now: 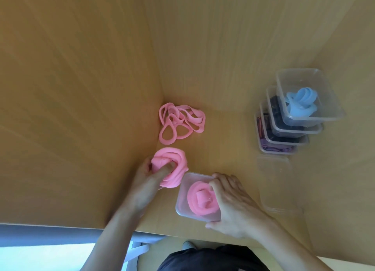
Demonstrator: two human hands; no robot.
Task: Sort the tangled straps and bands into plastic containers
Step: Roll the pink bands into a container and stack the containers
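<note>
Head view: left grip at about 7 o'clock of frame centre, fingers curled round a rolled pink coil, one finger lying across the top of the coil; the coil sits low over the bench, can't tell if it touches. Right grip at 5 o'clock, clamped on the open container: fingers hooked over its far right rim, thumb against the near edge. Container is tilted, near the bench's front edge, just beside the left coil at its 4 o'clock. Second pink roll is already inside that container, touching the right fingertips. Loose pink bands lie tangled on the bench at 12 o'clock from the left coil, apart from it. Stack of containers at 2 o'clock of the held one, well apart: blue bands in the top tub, dark bands in the tubs below, purple bands in the bottom one. Clear lids lie flat on the bench at 6 o'clock from the stack.
</note>
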